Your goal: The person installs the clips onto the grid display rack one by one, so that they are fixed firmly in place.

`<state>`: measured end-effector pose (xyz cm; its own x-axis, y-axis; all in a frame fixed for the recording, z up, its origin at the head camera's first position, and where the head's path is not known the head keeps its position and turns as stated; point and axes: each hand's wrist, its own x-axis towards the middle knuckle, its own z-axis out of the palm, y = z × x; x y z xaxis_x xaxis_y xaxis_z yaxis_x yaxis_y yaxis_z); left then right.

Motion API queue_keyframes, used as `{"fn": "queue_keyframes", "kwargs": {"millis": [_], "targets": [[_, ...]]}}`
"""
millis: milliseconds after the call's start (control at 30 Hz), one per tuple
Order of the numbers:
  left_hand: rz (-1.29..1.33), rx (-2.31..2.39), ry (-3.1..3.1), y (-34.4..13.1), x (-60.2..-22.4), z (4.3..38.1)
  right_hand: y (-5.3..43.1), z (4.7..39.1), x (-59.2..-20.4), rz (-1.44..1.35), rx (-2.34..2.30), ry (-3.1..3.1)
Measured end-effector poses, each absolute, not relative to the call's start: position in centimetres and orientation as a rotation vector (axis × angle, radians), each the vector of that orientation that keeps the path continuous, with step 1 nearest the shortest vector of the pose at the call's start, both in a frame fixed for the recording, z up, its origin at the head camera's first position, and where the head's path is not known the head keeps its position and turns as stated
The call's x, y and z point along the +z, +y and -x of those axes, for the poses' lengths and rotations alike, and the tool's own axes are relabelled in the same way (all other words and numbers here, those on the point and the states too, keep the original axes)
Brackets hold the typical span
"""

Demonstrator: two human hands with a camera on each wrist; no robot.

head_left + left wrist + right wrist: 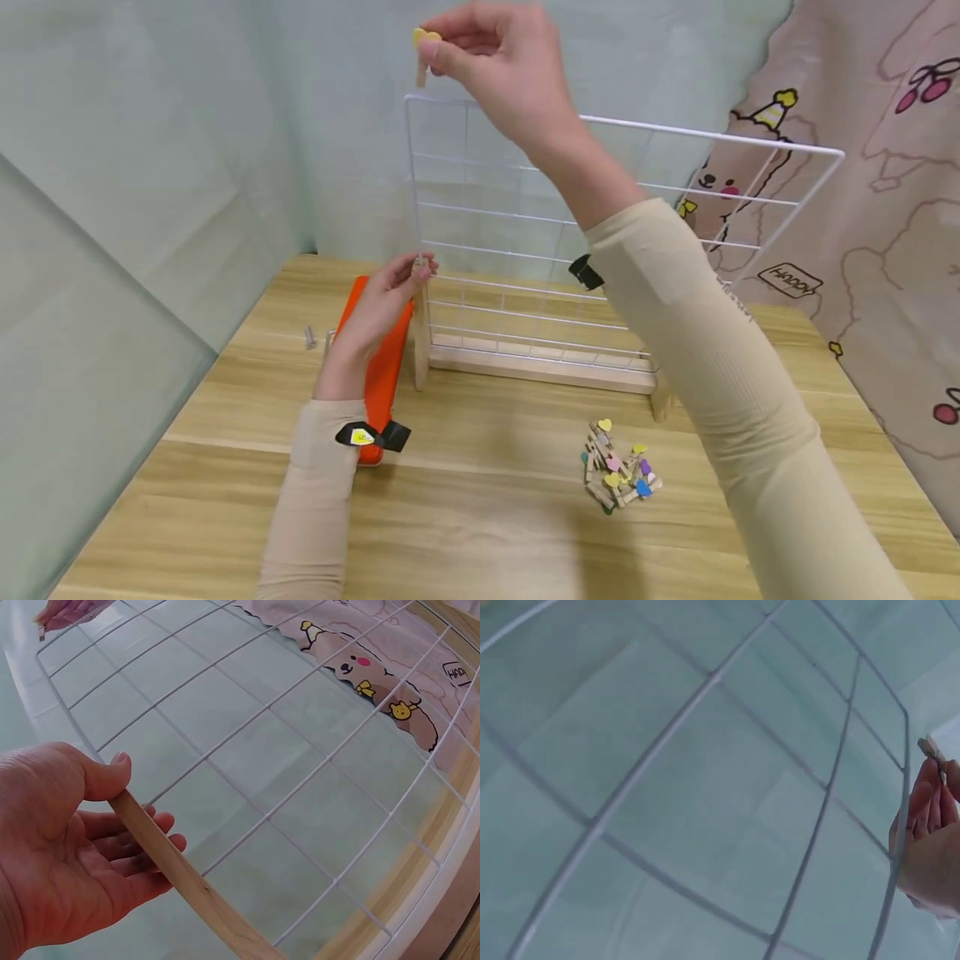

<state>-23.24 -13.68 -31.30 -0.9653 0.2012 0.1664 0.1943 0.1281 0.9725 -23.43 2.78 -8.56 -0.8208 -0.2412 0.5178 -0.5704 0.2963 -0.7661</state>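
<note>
My right hand is raised over the top left corner of a white wire grid rack. Between thumb and fingers it pinches a small wooden clothespin with a yellow heart on it, just above the top wire and apart from it. The right wrist view shows the clothespin at its right edge. My left hand grips the rack's left wooden post, thumb on one side and fingers on the other. The rack stands upright on a wooden base.
A pile of heart clothespins in several colours lies on the wooden table before the rack. Left of the rack is an orange case, partly behind my left hand. Beyond it lies a small metal piece. Curtains hang behind.
</note>
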Motion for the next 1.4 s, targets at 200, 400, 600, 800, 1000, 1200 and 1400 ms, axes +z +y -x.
{"fn": "queue_keyframes", "kwargs": {"millis": [200, 400, 600, 800, 1000, 1200, 1400], "targets": [[-0.448, 2.044, 2.311, -13.1, -31.2, 23.4, 2.5, 23.7, -8.6, -0.738, 1.309, -2.337], [-0.403, 2.039, 2.301, -12.9, -30.7, 23.3, 2.3, 24.0, -8.6, -0.753, 1.265, -2.366], [-0.407, 2.04, 2.287, -13.1, -30.5, 23.0, 2.3, 22.8, -8.1, -0.742, 1.361, -2.421], [-0.401, 2.047, 2.282, -13.4, -30.3, 23.0, 2.2, 23.4, -8.1, -0.746, 1.429, -2.448], [-0.399, 2.034, 2.306, -13.9, -30.5, 22.8, 3.1, 22.8, -9.2, -0.826, 1.237, -2.417], [-0.332, 2.036, 2.276, -14.4, -31.0, 22.3, 6.7, 21.3, -15.4, -1.199, 0.831, -2.225], [-0.31, 2.024, 2.286, -14.8, -31.1, 22.2, 12.1, 19.4, -25.6, -1.328, 0.855, -2.292]]}}
